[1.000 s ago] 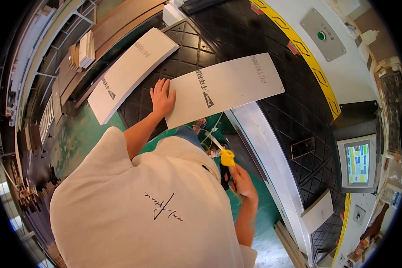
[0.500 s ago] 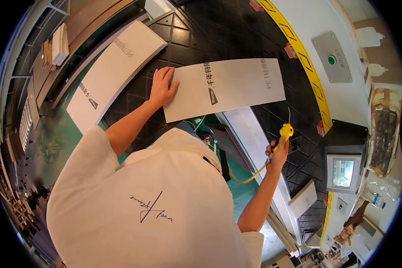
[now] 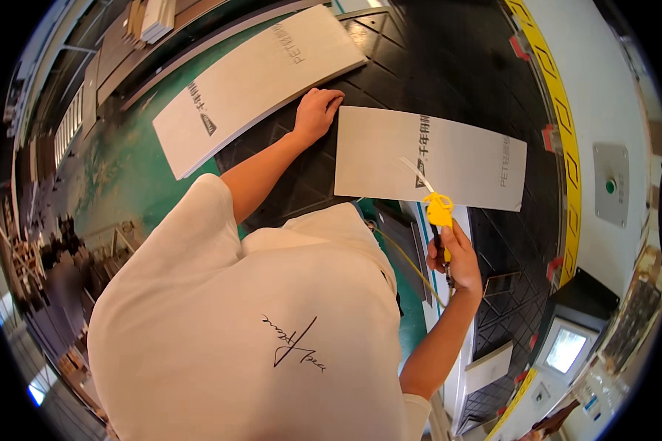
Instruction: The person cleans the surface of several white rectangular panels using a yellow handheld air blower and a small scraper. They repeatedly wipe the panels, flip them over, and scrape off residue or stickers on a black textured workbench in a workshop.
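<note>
The left hand (image 3: 316, 112) lies with fingers together on the left edge of a grey panel (image 3: 449, 158) lying on the black gridded table (image 3: 419, 59), while the right hand (image 3: 454, 253) has its fingers clamped around a yellow air blow gun (image 3: 439, 209) just above the panel's near edge.

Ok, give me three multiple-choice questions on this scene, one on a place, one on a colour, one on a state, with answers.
1. Where is the left hand?
A. on the near panel's left edge
B. on the far panel
C. on the screen

2. What colour is the head of the air gun?
A. red
B. yellow
C. blue

3. How is the right hand?
A. open and empty
B. flat on the table
C. shut on the air gun

Answers: A, its fingers rest at that edge; B, the head is bright yellow; C, fingers wrap the handle.
</note>
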`<state>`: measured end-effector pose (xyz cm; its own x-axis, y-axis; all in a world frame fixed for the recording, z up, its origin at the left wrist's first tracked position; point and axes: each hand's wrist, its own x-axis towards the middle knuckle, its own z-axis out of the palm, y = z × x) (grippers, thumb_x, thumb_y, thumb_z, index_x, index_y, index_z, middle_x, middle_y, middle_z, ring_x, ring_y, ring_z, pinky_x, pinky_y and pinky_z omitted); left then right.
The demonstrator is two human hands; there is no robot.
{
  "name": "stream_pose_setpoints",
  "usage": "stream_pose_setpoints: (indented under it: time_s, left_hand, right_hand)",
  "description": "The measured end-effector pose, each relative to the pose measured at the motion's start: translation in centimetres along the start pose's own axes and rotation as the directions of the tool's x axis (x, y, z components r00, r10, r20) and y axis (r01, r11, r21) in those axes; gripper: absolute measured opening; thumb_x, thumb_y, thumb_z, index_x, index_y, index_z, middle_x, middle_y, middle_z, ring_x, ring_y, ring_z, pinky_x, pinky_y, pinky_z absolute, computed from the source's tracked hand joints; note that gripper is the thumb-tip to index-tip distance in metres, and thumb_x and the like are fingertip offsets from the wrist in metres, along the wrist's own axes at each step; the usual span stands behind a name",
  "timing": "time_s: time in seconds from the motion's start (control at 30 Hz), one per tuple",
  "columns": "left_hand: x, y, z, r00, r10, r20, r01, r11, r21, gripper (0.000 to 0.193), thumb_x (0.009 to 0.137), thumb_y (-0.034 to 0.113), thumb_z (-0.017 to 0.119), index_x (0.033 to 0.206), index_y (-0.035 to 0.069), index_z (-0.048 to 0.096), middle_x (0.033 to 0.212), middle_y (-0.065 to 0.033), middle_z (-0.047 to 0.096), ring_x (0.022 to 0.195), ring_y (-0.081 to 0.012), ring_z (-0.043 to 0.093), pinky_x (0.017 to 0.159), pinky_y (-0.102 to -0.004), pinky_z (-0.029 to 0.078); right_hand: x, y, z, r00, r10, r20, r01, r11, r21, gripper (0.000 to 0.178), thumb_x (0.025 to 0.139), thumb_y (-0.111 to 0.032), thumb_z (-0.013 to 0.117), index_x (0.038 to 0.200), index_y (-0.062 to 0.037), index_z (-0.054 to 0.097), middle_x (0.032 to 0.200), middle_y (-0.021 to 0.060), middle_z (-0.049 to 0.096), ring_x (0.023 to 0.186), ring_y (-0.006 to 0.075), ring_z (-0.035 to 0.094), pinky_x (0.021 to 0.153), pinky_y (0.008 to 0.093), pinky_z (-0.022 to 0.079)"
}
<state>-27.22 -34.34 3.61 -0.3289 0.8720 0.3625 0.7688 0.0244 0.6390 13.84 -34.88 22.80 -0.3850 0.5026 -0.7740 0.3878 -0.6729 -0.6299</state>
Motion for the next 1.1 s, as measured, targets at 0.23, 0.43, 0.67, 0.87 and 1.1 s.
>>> stream_pose_setpoints:
  time_s: [0.23,0.43,0.67,0.87,1.1]
  left_hand:
    - [-3.6,0.8,-3.2,0.972,-0.233,0.038,0.236,0.970,-0.063,0.020,0.096,0.011,0.066,0.114,0.007,0.074,0.108,-0.0091,0.075,0.103,-0.0312,0.066,0.093,-0.0419,0.052]
    - [-4.5,3.9,-3.1,0.975,-0.221,0.008,0.221,0.974,0.048,0.034,0.095,0.019,0.068,0.126,0.004,0.069,0.111,-0.0177,0.073,0.106,-0.0350,0.066,0.091,-0.0409,0.054]
    - [-6.5,19.8,-5.7,0.342,0.260,0.903,0.617,0.663,-0.424,0.042,0.096,0.025,0.072,0.129,0.000,0.068,0.119,-0.0132,0.074,0.116,-0.0237,0.068,0.103,-0.0409,0.052]
    - [-8.6,21.5,-8.1,0.648,-0.162,0.744,0.757,0.247,-0.605,0.023,0.097,0.022,0.072,0.111,0.004,0.066,0.087,-0.0063,0.067,0.079,-0.0143,0.064,0.064,-0.0301,0.053]
    - [-8.9,18.9,-13.2,0.435,-0.554,0.710,0.743,-0.224,-0.631,0.025,0.100,0.018,0.066,0.120,0.004,0.061,0.080,-0.0021,0.058,0.064,-0.0109,0.057,0.055,-0.0252,0.051]
  right_hand:
    - [0.2,1.6,3.5,0.999,0.001,0.046,0.004,0.993,-0.115,0.042,0.109,-0.042,0.055,0.139,-0.0127,0.055,0.074,0.0021,0.061,0.055,0.0128,0.060,0.047,0.0250,0.040]
    - [-0.7,1.5,4.3,0.996,-0.007,0.087,0.002,0.999,0.053,0.046,0.109,-0.038,0.055,0.147,-0.0141,0.050,0.087,0.0037,0.066,0.074,0.0172,0.069,0.055,0.0274,0.050]
    - [3.6,2.1,8.3,0.745,-0.635,-0.204,0.665,0.731,0.153,0.055,0.104,-0.026,0.064,0.151,-0.0033,0.046,0.142,0.0153,0.060,0.134,0.0294,0.057,0.108,0.0449,0.053]
    - [-9.5,-8.9,-3.6,0.360,-0.895,-0.263,0.467,0.417,-0.779,0.034,0.092,-0.013,0.075,0.125,-0.0073,0.072,0.134,0.0165,0.068,0.124,0.0345,0.065,0.104,0.0404,0.051]
    - [-14.3,-17.3,-21.5,-0.101,-0.994,-0.044,-0.523,0.091,-0.847,0.045,0.086,-0.030,0.079,0.127,-0.0140,0.073,0.134,0.0110,0.064,0.128,0.0355,0.053,0.108,0.0502,0.045]
